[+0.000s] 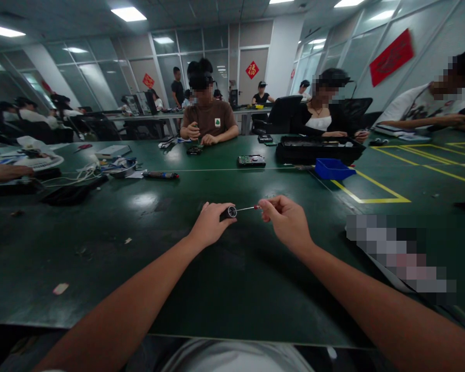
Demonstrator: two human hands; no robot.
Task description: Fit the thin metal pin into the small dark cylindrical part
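Above the green table [232,289], my left hand [211,225] is wrapped round a small black cylinder [229,212], whose round, pale-rimmed end faces right. My right hand [289,219] pinches the red handle of a thin screwdriver [247,208]. Its metal shaft points left, and the tip meets the cylinder's open end; whether it goes inside I cannot make out. Both hands are close together near the middle of the view, with the forearms reaching in from the lower corners.
Beyond my hands lie a hard drive [251,160], a blue bin [333,169], a long black tray [320,150] and a dark pen-shaped tool [160,175]. Cables and parts [116,164] clutter the left. A blurred flat object [399,258] is at right. People work across the table.
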